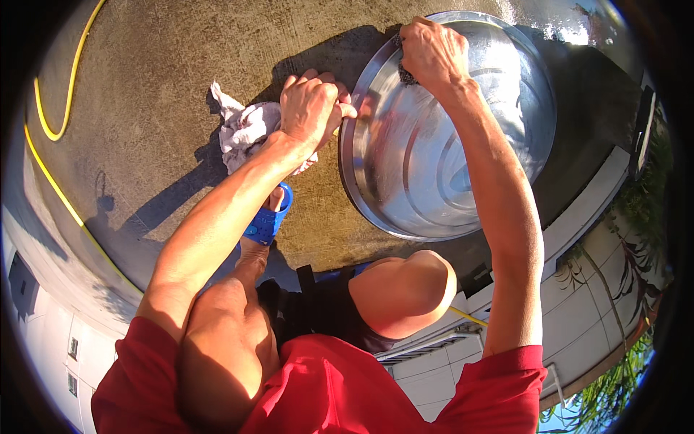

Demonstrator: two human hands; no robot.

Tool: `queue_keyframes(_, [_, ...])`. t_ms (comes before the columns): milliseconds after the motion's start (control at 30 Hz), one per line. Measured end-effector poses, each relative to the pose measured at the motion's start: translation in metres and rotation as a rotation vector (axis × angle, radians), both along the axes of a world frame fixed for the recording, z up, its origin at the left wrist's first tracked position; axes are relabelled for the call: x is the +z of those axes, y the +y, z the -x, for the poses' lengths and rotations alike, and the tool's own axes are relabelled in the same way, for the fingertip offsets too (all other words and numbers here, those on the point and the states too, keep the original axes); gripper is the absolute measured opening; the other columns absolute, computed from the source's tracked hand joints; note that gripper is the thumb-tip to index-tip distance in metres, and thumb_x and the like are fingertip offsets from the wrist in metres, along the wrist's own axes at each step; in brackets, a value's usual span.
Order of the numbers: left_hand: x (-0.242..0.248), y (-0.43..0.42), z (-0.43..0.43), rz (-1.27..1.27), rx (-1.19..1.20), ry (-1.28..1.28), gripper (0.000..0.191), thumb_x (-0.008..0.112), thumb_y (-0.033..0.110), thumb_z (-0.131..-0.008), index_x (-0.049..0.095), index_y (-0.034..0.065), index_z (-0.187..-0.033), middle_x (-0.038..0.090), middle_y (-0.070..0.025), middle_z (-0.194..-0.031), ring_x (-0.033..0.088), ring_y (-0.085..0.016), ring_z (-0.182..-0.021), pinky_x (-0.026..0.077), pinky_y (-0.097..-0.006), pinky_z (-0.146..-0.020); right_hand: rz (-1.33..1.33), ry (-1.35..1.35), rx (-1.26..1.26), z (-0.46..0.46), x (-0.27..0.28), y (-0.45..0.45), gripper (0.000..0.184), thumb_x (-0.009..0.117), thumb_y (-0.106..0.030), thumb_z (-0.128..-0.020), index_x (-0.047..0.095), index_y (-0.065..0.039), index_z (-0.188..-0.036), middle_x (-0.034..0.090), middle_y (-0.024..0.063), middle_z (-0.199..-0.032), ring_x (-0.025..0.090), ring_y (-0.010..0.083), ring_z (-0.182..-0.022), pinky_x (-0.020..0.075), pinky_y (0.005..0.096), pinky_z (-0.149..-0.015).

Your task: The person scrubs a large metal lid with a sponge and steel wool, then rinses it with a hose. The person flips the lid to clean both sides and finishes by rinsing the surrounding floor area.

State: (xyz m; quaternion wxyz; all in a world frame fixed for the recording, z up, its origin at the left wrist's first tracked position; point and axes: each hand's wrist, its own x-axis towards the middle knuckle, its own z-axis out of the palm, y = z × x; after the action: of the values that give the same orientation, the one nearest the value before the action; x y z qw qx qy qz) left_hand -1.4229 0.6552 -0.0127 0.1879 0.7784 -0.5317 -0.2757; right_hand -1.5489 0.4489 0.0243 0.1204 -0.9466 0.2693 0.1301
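Observation:
A dark grey scouring pad [406, 76], probably steel wool, is gripped in my right hand [436, 51]. It presses against the far left edge of a large, round, shiny metal lid or shallow pan [428, 163]. Curved grooves run across the metal, and whitish streaks mark its wet-looking surface. My left hand [314, 106] is curled beside the pan's left rim, thumb at the edge. A small yellow bit shows under that hand, but what its fingers hold is hidden. Behind the left wrist, a crumpled pale pink cloth [246, 127] lies on the concrete.
A yellow hose [70, 103] snakes over the concrete floor [157, 70] at left. My foot in a blue sandal [265, 219] is planted below the cloth. Wet ground shines beyond the pan. To the right are a pale curb [588, 195], a tiled wall and plants [634, 266].

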Motion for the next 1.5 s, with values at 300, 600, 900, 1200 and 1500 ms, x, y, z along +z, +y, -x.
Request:
queue_keyframes(300, [0.003,0.001,-0.003,0.003,-0.041,-0.006,0.019,0.089,0.035,-0.076,0.086,0.0180,-0.086,0.077,-0.0012,-0.096,0.070,-0.023,-0.101,0.050,-0.0423,-0.090,-0.068,-0.121,0.057,0.004,0.004,0.038,0.005,0.069,-0.008,-0.083,0.074,-0.009,-0.084,0.070,0.0072,-0.097,0.076,0.0323,-0.097,0.0625,0.0484,-0.076])
queue_keyframes(600, [0.006,0.000,-0.001,0.108,-0.002,0.004,0.021,0.094,0.035,-0.072,0.083,0.0193,-0.081,0.077,-0.0003,-0.086,0.071,-0.026,-0.086,0.050,-0.0439,-0.084,-0.162,-0.109,0.074,0.005,0.003,0.048,0.008,0.072,-0.009,-0.081,0.079,-0.006,-0.084,0.076,0.0146,-0.106,0.078,0.0373,-0.101,0.0625,0.0502,-0.079])
queue_keyframes(900, [0.016,-0.001,0.001,0.092,-0.093,-0.072,0.028,0.090,0.030,-0.079,0.078,0.0115,-0.096,0.069,-0.0027,-0.095,0.065,-0.028,-0.098,0.048,-0.0430,-0.088,0.267,-0.169,-0.443,0.036,-0.001,-0.085,0.031,0.061,-0.031,-0.102,0.082,-0.008,-0.106,0.076,0.0214,-0.110,0.075,0.0408,-0.103,0.0600,0.0506,-0.091])
queue_keyframes(1200, [0.003,-0.065,0.030,0.491,-0.260,0.086,0.045,0.062,0.009,-0.101,0.062,0.0007,-0.145,0.061,-0.0183,-0.148,0.057,-0.038,-0.138,0.044,-0.0529,-0.120,0.125,-0.376,-0.110,0.041,-0.032,-0.062,0.016,0.072,-0.013,-0.079,0.080,-0.005,-0.090,0.071,0.0159,-0.112,0.073,0.0373,-0.109,0.0612,0.0479,-0.087])
queue_keyframes(1500, [-0.010,-0.113,0.076,0.312,-0.210,-0.007,0.095,0.067,0.044,-0.104,0.021,-0.0025,-0.173,0.021,-0.0263,-0.180,0.019,-0.045,-0.167,0.020,-0.0634,-0.133,0.286,-0.108,-0.962,0.145,-0.015,-0.203,0.030,0.065,-0.027,-0.092,0.087,-0.013,-0.106,0.081,0.0198,-0.106,0.077,0.0407,-0.106,0.0612,0.0505,-0.095])
